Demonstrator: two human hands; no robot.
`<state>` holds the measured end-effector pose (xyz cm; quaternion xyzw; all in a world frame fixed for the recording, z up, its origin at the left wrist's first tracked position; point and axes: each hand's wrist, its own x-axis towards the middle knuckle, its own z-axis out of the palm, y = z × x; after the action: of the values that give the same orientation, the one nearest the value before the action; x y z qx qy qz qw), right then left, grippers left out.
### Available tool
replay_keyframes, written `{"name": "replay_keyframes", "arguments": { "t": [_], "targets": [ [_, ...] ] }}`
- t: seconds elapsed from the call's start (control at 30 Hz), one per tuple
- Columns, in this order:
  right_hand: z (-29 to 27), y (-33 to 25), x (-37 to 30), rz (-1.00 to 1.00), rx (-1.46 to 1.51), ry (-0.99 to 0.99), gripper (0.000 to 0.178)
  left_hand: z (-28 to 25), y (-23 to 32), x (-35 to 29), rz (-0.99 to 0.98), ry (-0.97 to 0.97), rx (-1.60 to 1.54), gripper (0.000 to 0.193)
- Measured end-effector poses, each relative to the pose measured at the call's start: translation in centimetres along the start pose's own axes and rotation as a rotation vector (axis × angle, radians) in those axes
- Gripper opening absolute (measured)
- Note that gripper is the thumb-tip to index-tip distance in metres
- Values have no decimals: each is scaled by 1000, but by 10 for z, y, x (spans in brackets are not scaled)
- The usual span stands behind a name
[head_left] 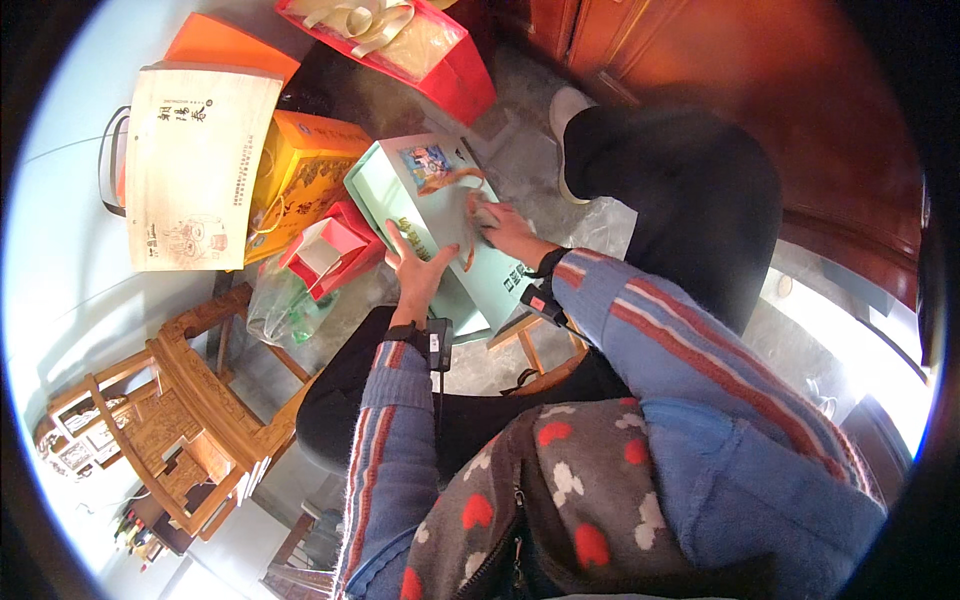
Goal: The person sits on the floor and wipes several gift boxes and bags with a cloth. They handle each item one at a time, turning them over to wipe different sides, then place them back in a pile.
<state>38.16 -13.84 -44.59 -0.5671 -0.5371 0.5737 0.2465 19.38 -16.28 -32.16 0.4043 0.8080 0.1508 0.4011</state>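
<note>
A pale green gift bag [395, 185] with an orange ribbon handle [447, 180] lies tilted across my lap. My left hand [415, 272] grips its near left edge, fingers curled onto the face. On the bag's middle, my right hand [503, 228] presses down on the ribbon and a small grey object under the fingers. Both wrists wear black bands with small devices.
A red and pink small box [330, 250] sits left of the bag, with a yellow box [300, 180], a cream carton [195, 165], an orange bag [230, 45] and a red bag [420, 50] behind. A carved wooden chair [180, 420] stands lower left.
</note>
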Motion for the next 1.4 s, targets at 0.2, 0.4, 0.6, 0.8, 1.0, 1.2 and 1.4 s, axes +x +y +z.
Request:
{"name": "replay_keyframes", "arguments": {
  "t": [0.2,0.4,0.6,0.8,1.0,1.2,1.4],
  "targets": [
    [-5,-4,13,125,83,33,52,-13,4,-16,-27,-17,-31,143],
    [35,-92,107,-529,201,73,56,-14,5,-13,-25,-30,-65,144],
    [10,-43,129,-363,-5,162,61,-1,11,-8,15,-6,21,144],
    [-29,38,74,138,38,-228,58,18,21,-14,-14,49,109,144],
    [-26,38,62,206,-66,-144,52,33,31,-26,-13,81,175,141],
    [-64,-38,36,-34,-226,339,35,65,9,-44,265,47,-149,130],
    [-78,-156,-4,-327,-91,358,45,58,-14,-47,482,431,-226,98]
  ]
}}
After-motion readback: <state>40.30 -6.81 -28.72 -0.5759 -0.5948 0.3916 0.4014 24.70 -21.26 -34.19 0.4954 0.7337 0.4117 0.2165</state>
